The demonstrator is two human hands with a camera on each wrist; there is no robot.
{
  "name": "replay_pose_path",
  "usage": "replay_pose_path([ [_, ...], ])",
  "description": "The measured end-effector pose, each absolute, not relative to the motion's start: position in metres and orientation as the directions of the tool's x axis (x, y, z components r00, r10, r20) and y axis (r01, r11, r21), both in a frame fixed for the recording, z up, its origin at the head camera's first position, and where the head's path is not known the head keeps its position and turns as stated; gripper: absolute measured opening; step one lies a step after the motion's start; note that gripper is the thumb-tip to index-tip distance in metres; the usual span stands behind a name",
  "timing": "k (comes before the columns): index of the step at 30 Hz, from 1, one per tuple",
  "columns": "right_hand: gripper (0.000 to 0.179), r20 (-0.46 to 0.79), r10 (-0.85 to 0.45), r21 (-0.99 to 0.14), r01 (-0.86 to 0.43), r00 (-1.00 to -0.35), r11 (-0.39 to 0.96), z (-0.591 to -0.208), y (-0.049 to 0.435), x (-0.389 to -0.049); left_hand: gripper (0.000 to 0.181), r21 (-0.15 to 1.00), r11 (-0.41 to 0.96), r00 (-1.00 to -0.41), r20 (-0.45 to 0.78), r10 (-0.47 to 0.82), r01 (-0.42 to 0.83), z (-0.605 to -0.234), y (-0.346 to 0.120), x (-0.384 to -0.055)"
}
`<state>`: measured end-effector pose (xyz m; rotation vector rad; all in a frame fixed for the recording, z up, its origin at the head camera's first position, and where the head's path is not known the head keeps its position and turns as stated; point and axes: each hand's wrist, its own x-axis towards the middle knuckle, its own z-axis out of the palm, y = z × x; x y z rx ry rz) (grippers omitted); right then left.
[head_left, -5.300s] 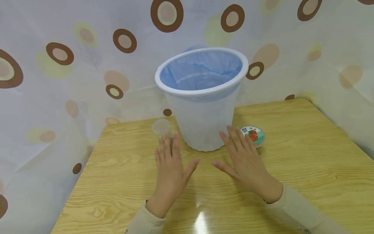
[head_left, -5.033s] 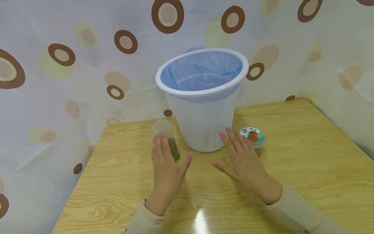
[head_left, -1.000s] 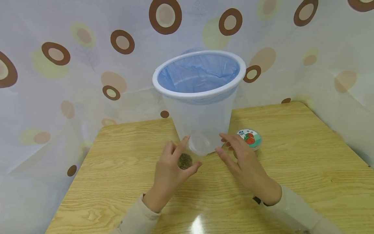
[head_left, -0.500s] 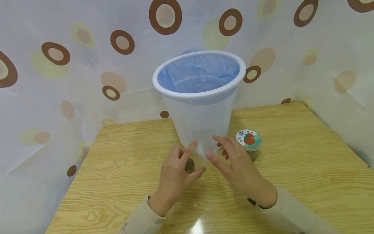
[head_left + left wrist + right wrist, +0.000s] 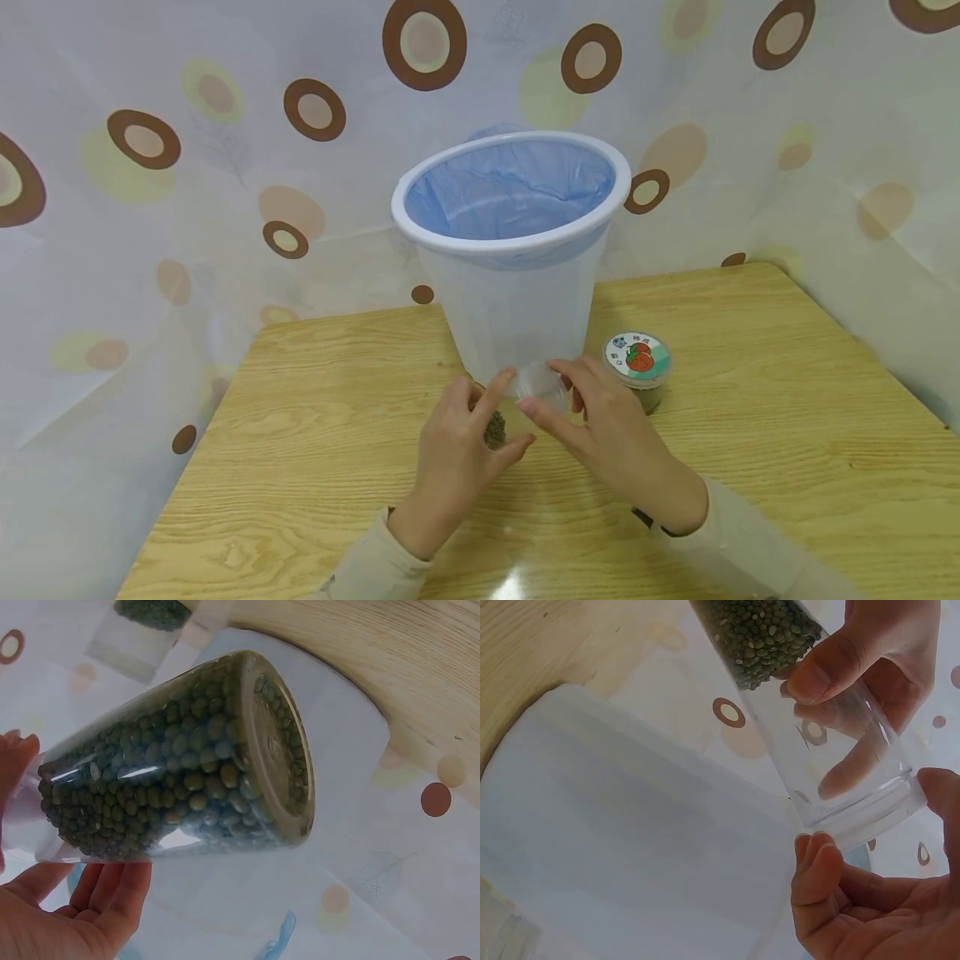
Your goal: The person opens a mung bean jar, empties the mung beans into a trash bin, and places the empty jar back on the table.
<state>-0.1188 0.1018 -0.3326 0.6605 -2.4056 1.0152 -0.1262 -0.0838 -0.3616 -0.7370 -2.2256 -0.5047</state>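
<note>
My left hand [image 5: 453, 446] grips a clear plastic jar [image 5: 172, 761] around its side. Small green beans [image 5: 761, 641], like mung beans, fill the bottom part, and the upper part is see-through. The jar leans with its lid end toward my right hand [image 5: 615, 429]. In the right wrist view, that hand's thumb and fingers pinch the clear lid [image 5: 874, 814] at its edges. The lid sits on the jar's mouth. In the head view, my left fingers cover most of the jar.
A white bin [image 5: 517, 308] with a blue liner bag [image 5: 510, 196] stands just behind my hands on the wooden table [image 5: 300, 450]. Right of it is a low round tub [image 5: 639, 358] with a tomato picture on its lid. A patterned sheet [image 5: 225, 250] hangs behind.
Both hands were spread flat at first. The left hand has since taken the jar from the bin's left and tilted it. The right hand has moved left from beside the tub onto the lid.
</note>
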Motion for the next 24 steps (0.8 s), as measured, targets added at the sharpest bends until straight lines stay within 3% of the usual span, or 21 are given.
replay_pose_path([
  [14,0.054,0.631,-0.315,-0.476,-0.674,-0.709,0.564,-0.3368,0.1023,-0.1245,0.08,0.193,0.749,-0.609,0.722,0.329,0.634,-0.3583,-0.0838,-0.1224],
  [24,0.046,0.625,-0.441,-0.452,-0.759,-0.644,0.468,-0.3375,0.1084,-0.1277,0.071,0.329,0.682,-0.678,0.656,0.332,0.653,-0.3551,-0.0888,-0.1199],
])
